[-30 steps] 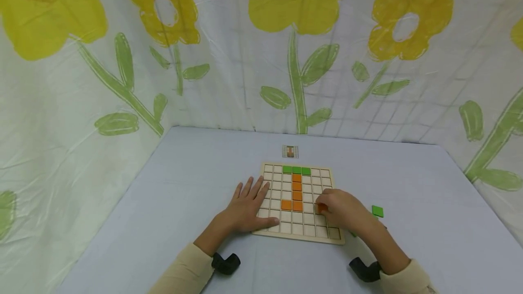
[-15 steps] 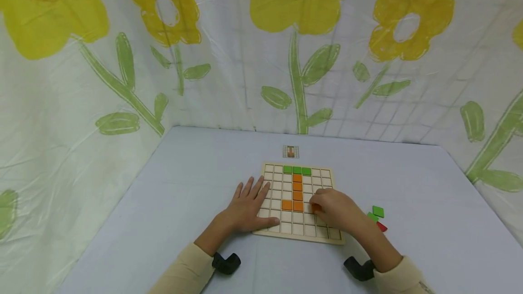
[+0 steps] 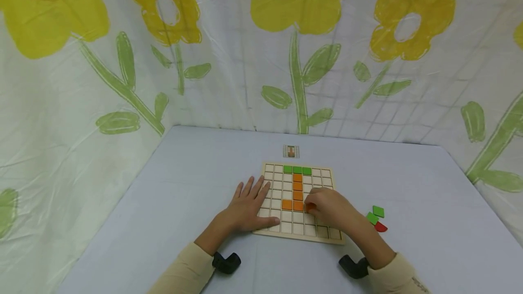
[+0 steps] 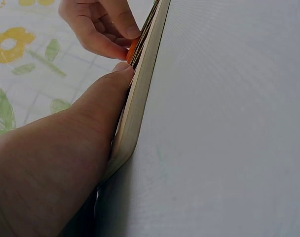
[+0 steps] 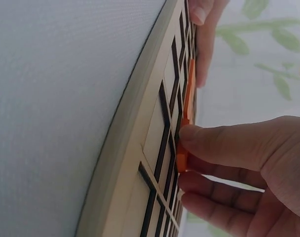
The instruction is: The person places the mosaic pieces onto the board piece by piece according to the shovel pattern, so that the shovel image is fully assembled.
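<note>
A wooden grid board (image 3: 287, 228) lies on the table with three green square tiles (image 3: 297, 170) along its far row. Below them runs a column of orange tiles (image 3: 298, 186), with one more orange tile (image 3: 287, 205) left of its near end. My left hand (image 3: 245, 210) rests with spread fingers on the board's left side, thumb over the near cells. My right hand (image 3: 333, 205) pinches an orange square tile (image 5: 182, 157) between thumb and fingers. That tile is close over the cell just right of the column's near end, partly hidden by the fingers in the head view.
A small pattern card (image 3: 291, 151) lies beyond the board. Right of the board, by the right forearm, are two loose green tiles (image 3: 378, 211) and a red rounded piece (image 3: 381, 227). A flower-printed curtain (image 3: 229, 80) hangs behind the table. Each wrist carries a black mount (image 3: 226, 263).
My right hand has slid left across the board with the orange tile, up beside the orange column. The loose green and red pieces have come into view. My left hand has stayed put.
</note>
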The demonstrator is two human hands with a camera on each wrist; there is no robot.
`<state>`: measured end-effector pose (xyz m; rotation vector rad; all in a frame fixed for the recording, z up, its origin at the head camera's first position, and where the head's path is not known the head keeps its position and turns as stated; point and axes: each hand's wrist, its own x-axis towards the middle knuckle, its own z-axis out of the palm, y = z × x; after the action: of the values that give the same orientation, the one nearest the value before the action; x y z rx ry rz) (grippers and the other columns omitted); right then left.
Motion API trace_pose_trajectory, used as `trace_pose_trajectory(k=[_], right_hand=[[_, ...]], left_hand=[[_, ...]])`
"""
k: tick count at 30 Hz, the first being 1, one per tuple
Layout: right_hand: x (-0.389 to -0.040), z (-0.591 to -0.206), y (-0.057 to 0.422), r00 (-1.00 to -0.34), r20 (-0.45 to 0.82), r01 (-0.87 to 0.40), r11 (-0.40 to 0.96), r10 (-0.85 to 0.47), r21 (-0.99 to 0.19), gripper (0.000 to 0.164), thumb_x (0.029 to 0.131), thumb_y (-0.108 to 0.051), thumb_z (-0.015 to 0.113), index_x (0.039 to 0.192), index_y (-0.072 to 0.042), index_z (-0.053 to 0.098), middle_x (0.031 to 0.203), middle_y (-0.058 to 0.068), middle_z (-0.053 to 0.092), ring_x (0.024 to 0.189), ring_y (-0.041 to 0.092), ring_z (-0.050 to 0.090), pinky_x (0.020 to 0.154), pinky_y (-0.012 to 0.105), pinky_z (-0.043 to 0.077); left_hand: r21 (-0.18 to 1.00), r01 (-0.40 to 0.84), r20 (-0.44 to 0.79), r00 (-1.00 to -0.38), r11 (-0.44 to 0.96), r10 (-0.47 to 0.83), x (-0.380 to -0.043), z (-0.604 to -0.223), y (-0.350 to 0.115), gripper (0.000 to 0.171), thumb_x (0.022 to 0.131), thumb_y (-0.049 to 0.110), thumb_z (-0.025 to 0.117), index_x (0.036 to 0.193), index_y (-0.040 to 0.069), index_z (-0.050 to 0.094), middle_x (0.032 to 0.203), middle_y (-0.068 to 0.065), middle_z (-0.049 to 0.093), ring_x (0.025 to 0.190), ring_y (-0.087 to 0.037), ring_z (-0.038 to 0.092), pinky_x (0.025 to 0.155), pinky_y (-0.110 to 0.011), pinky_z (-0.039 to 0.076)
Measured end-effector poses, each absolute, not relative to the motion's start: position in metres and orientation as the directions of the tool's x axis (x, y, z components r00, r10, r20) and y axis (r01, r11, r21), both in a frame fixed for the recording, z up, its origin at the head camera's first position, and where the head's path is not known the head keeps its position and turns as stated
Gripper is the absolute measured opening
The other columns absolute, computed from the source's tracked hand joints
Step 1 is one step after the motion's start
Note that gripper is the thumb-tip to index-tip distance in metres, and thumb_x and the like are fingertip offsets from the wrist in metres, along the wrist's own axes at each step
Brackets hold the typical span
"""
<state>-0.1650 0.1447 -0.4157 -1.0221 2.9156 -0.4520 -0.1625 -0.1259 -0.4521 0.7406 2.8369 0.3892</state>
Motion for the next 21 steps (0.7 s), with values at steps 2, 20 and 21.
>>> trace_pose_trajectory(k=[2,20,21], right_hand=[[-0.1653,-0.4162,0.1445,-0.784,0.082,-0.610,0.740,-0.615,-0.281,0.009,0.084,-0.007,0.082,0.087,-0.013,0.077,0.085,-0.008,0.066,0.079,0.011,0.060,0.074,0.031,0.054],[-0.1620,-0.4141,0.1474,-0.778,0.114,-0.620,0.725,-0.618,-0.300,0.009,0.082,-0.002,0.082,0.084,-0.010,0.079,0.084,-0.006,0.067,0.079,0.012,0.062,0.071,0.029,0.054],[-0.1611,-0.4148,0.1491,-0.772,0.124,-0.630,0.724,-0.624,-0.282,0.009,0.082,-0.002,0.082,0.082,-0.011,0.078,0.083,-0.005,0.067,0.079,0.013,0.062,0.071,0.029,0.054]], left_hand=[[0.298,0.455,-0.107,-0.857,0.839,0.503,-0.1623,-0.4520,-0.1258,0.107,0.087,0.081,0.046,0.163,0.012,0.012,0.168,-0.012,0.002,0.152,-0.038,-0.002,0.116,-0.060,0.000],[0.305,0.454,-0.106,-0.857,0.837,0.504,-0.1618,-0.4512,-0.1263,0.107,0.087,0.081,0.045,0.163,0.012,0.012,0.168,-0.011,0.001,0.152,-0.037,-0.003,0.116,-0.060,0.001],[0.303,0.454,-0.104,-0.858,0.838,0.503,-0.1620,-0.4516,-0.1263,0.107,0.087,0.081,0.045,0.163,0.012,0.012,0.168,-0.011,0.001,0.152,-0.037,-0.003,0.116,-0.060,0.001]])
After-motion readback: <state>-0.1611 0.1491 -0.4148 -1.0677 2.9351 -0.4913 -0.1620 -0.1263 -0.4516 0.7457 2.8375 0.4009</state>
